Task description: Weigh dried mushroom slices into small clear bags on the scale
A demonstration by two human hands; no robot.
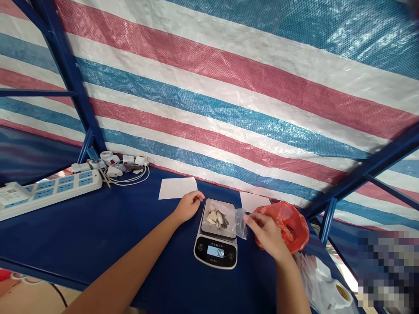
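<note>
A kitchen scale [216, 257] with a lit display stands on the blue table; its digits look like 96, though a decimal point is hard to make out. On its plate lies a clear plastic bag [241, 223] with pale and dark dried pieces [218, 217] inside. The bag's flat end hangs over the plate's right edge, where my right hand [265, 231] pinches it between thumb and fingers. Beside the plate's upper left corner rests my left hand [189, 206], its fingers curled in with nothing visible in them.
A red plastic bag [288, 226] sits open just right of my right hand. Two white paper sheets [176, 188] lie behind the scale. At left are a long power strip [65, 192] and a cable heap [121, 168]. White lamp holders [337, 294] and clear bags occupy the front right.
</note>
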